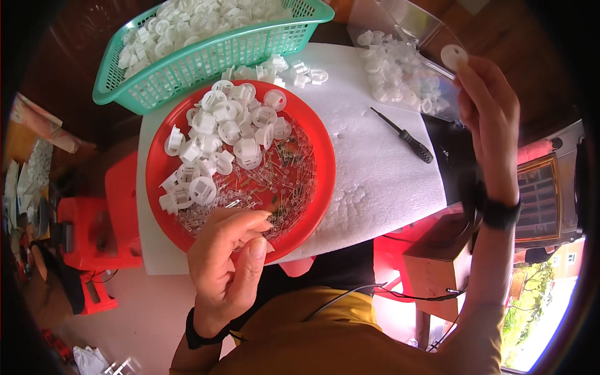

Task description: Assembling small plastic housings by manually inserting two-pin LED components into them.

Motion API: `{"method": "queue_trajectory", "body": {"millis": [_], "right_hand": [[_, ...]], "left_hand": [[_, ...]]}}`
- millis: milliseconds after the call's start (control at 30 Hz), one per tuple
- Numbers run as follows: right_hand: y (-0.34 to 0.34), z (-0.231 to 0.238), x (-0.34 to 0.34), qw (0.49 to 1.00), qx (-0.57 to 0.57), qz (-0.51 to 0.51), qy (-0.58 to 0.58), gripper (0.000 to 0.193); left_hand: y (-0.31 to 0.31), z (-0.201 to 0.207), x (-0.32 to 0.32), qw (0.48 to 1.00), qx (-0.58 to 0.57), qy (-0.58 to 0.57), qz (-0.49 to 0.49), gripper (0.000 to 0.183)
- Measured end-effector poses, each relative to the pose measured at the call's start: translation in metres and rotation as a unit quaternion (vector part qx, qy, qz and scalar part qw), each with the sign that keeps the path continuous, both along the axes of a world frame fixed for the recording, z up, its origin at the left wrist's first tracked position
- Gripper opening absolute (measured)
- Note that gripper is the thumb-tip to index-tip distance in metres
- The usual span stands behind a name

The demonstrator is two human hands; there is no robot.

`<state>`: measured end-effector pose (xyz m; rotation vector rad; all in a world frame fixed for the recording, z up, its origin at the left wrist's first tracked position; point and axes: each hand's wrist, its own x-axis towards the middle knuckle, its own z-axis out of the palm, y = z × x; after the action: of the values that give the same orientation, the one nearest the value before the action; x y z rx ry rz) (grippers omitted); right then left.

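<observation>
Over at the upper right, beside a clear plastic bag of whitish parts, the right hand has a white disc pinched between thumb and fingers, its round face turned toward the camera. The left hand is at the near edge of a round red tray, fingers curled toward the thumb; whether that grip has anything in it, I cannot tell. Round-faced white plastic pieces are heaped on the tray's far and left parts, with many thin, clear-looking pieces strewn over the rest. The tray sits on a white-topped counter. Behind it, a green basket is full of white parts, and a few loose ones lie just beside it. A dark-handled screwdriver rests at the right, well apart from the tray.
</observation>
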<state>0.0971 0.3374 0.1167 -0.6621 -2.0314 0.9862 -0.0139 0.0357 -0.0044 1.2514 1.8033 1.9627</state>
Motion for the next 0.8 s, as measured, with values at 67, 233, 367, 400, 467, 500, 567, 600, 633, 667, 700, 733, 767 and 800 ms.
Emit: {"method": "queue_trajectory", "body": {"millis": [67, 233, 367, 400, 467, 500, 567, 600, 633, 667, 700, 733, 767, 800], "right_hand": [[0.035, 0.0, -0.001, 1.0, 0.024, 0.001, -0.011, 0.026], [0.012, 0.001, -0.013, 0.999, 0.022, -0.008, 0.038, 0.025], [-0.043, -0.016, -0.028, 0.984, -0.047, 0.162, -0.058, 0.022], [-0.059, -0.021, -0.037, 0.971, -0.061, 0.203, -0.108, 0.021], [-0.075, -0.039, -0.046, 0.944, 0.018, 0.269, -0.188, 0.023], [-0.084, -0.043, -0.056, 0.918, 0.056, 0.337, -0.203, 0.028], [-0.087, -0.064, -0.071, 0.896, 0.217, 0.334, -0.193, 0.031], [-0.091, -0.065, -0.077, 0.886, 0.237, 0.335, -0.217, 0.031], [-0.095, -0.066, -0.083, 0.885, 0.238, 0.339, -0.215, 0.031], [-0.098, -0.068, -0.088, 0.883, 0.244, 0.328, -0.23, 0.03], [-0.1, -0.07, -0.093, 0.881, 0.25, 0.317, -0.245, 0.029], [-0.1, -0.073, -0.097, 0.881, 0.25, 0.319, -0.245, 0.029], [-0.099, -0.077, -0.102, 0.877, 0.263, 0.301, -0.268, 0.028], [-0.1, -0.08, -0.104, 0.872, 0.275, 0.282, -0.292, 0.026]], "left_hand": [[0.003, 0.007, 0.001, 0.999, -0.026, -0.026, 0.01, 0.019], [0.001, 0.0, -0.003, 0.999, -0.039, 0.02, -0.016, 0.018], [0.002, 0.004, -0.001, 0.999, -0.043, 0.012, 0.015, 0.013], [0.0, 0.005, -0.002, 0.999, -0.045, 0.013, 0.016, 0.013], [0.004, 0.004, -0.003, 0.999, -0.047, 0.023, 0.004, 0.013], [-0.001, 0.008, -0.002, 0.998, -0.048, 0.028, 0.011, 0.012], [0.005, 0.005, -0.003, 0.998, -0.036, 0.045, 0.0, 0.011], [0.005, 0.005, -0.003, 0.998, -0.037, 0.047, 0.005, 0.011], [0.005, 0.006, -0.003, 0.998, -0.035, 0.053, 0.004, 0.011], [0.004, 0.006, -0.003, 0.998, -0.032, 0.06, 0.002, 0.011], [0.004, 0.004, -0.003, 0.998, -0.03, 0.059, 0.002, 0.012], [0.004, 0.004, -0.003, 0.998, -0.03, 0.059, 0.004, 0.012], [0.004, 0.003, -0.003, 0.997, -0.025, 0.067, 0.002, 0.013], [0.004, 0.003, -0.003, 0.997, -0.021, 0.075, 0.001, 0.013]]}}
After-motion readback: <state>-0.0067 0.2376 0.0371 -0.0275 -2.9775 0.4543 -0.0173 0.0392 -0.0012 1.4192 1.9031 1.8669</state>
